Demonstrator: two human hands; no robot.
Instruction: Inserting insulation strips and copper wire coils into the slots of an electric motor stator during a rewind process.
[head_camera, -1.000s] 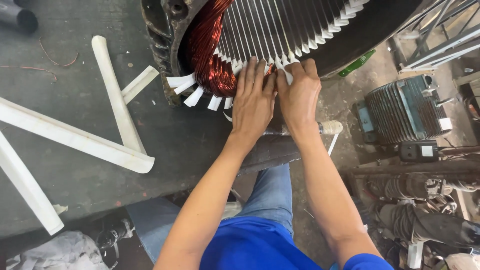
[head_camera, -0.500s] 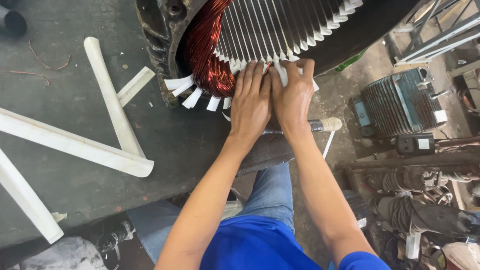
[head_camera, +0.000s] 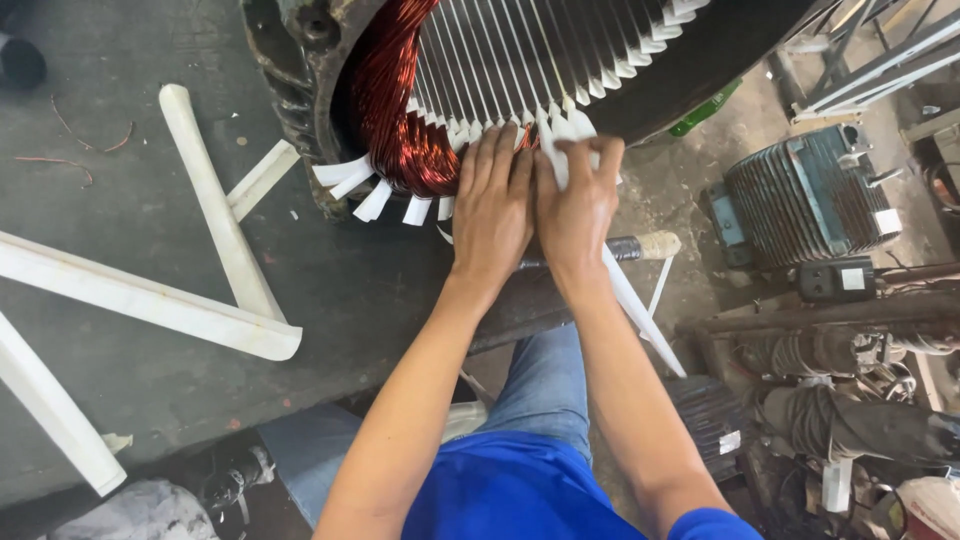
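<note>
L hand (head_camera: 492, 210) lies flat, fingers together, pressed on white slot papers (head_camera: 560, 130) at stator (head_camera: 520, 70) rim. R hand (head_camera: 577, 205) just beside it, touching, fingers curled, pinching one paper strip. Both forearms extended fwd. Copper coils (head_camera: 395, 110) glossy, reddish; papers thin, stiff; stator bore ribbed w/ slots.

Left hand (head_camera: 492, 205) and right hand (head_camera: 577, 205) press side by side on the stator's (head_camera: 520, 70) white slot papers (head_camera: 560, 125).
</note>
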